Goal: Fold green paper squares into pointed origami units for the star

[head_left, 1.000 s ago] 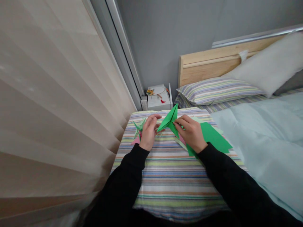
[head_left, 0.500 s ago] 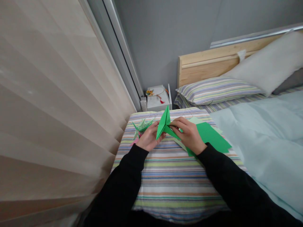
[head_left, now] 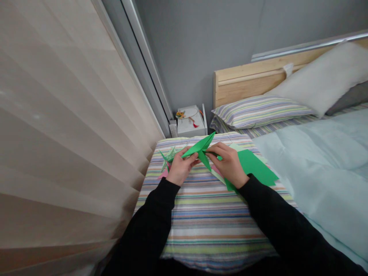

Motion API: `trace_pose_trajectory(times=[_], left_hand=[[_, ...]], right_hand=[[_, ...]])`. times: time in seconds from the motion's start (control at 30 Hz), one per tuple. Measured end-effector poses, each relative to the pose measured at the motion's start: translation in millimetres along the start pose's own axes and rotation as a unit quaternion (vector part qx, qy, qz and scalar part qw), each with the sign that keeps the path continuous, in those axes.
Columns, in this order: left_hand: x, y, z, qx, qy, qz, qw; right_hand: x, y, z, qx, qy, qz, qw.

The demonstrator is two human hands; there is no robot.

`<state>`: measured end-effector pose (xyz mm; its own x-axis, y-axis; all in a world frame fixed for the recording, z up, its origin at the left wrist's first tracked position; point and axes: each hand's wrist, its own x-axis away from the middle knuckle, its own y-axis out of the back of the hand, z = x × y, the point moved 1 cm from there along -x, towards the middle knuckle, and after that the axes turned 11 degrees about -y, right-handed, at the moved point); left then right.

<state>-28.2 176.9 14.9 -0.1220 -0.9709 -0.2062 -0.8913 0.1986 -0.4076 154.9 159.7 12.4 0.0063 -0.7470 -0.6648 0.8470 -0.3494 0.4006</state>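
Observation:
Above the striped cloth (head_left: pixel 209 214), both hands hold a green folded paper piece (head_left: pixel 201 145) with several pointed arms. My left hand (head_left: pixel 182 165) is closed on its left side, the thumb laid over the paper. On the right side, the fingertips of my right hand (head_left: pixel 227 159) pinch the piece near its middle. Beyond my left hand lie green and pale green folded paper shapes (head_left: pixel 169 156) with some pink paper. Flat green paper sheets (head_left: pixel 255 166) rest beneath and to the right of my right hand, with paler sheets and a bit of pink under them.
A pleated curtain (head_left: pixel 71 134) hangs close on the left. Behind the covered table is a small white cabinet (head_left: pixel 186 126) with a round fan-like item and red tassel. A bed with a pale blue quilt (head_left: pixel 324 153) stands on the right.
The green folded paper has turned clockwise, its upper point now leaning right and its lower arm pointing down. My left thumb now lies over it. The right hand keeps its pinch.

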Motion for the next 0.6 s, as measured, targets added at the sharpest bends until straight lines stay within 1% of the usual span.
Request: trace_pose_trajectory(times=[0.07,0.13,0.23,0.3,0.33,0.4,0.5,0.6], left_hand=[[-2.6,1.1,2.1,-0.006,-0.009,-0.025,1.000],[-4.3,1.5,2.2,-0.007,-0.015,-0.040,0.999],[-5.1,2.0,1.2,-0.005,-0.016,-0.050,0.999],[-5.2,2.5,1.2,-0.005,-0.016,-0.052,0.999],[-5.1,2.7,1.3,-0.004,-0.018,-0.053,0.998],[-4.7,2.6,1.5,-0.004,-0.021,-0.050,0.999],[-3.5,1.0,1.2,-0.012,-0.024,-0.032,0.999],[-2.5,-0.7,1.0,-0.020,-0.025,-0.024,0.999]], right_hand=[[-0.6,0.0,0.8,-0.048,-0.030,-0.014,0.998],[-1.4,-0.2,0.0,-0.104,-0.094,-0.030,0.990],[-2.5,-2.3,-4.0,-0.198,-0.203,-0.038,0.958],[-3.2,-4.3,-6.2,-0.256,-0.245,-0.034,0.934],[-3.5,-5.2,-6.8,-0.277,-0.255,-0.031,0.926],[-3.7,-6.5,-6.5,-0.295,-0.264,-0.018,0.918],[-3.1,-6.9,-3.4,-0.290,-0.270,0.013,0.918],[-2.6,-5.3,0.0,-0.267,-0.269,0.034,0.925]])
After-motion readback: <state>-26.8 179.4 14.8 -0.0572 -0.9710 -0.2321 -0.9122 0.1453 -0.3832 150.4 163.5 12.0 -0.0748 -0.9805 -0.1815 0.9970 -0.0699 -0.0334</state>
